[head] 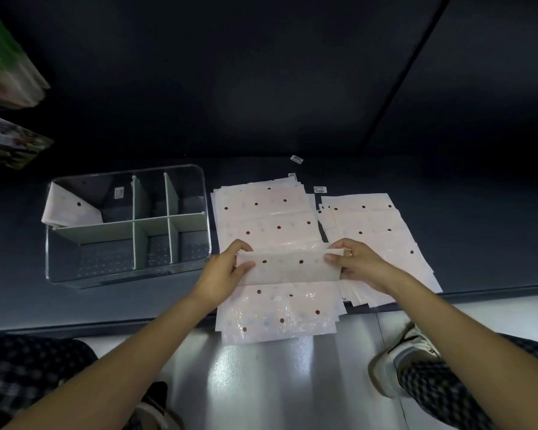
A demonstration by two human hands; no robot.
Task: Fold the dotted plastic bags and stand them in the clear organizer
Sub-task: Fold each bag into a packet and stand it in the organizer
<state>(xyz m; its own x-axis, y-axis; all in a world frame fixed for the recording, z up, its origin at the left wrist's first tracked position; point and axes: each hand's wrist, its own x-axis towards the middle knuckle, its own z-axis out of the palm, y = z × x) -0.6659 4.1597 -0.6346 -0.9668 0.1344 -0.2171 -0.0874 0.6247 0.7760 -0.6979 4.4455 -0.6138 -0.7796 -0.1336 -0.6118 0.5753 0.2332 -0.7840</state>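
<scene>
The folded bag [288,266] is pale pink, translucent, with dark red and faint blue-grey dots, as are the stacks at twelve [263,212] and two o'clock [376,231]. The clear organizer [128,225] has pale grey-green dividers [151,226]. The surface [448,212] is dark blue-grey. The trousers [479,395] are black-and-white checked.

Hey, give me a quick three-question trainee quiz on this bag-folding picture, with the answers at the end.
1. True or false: both hands hold the folded strip of dotted translucent plastic bag.
2. Which compartment of the clear plastic organizer with grey dividers already contains a folded bag? A) back left B) front right C) back right
3. Fill in: the strip is held above the ____ of the two flat piles of dotted bags.

Key
1. True: the left hand pinches one end, the right hand the other.
2. A: the folded dotted bag leans there.
3. Left pile; the right pile lies beside it.
</scene>
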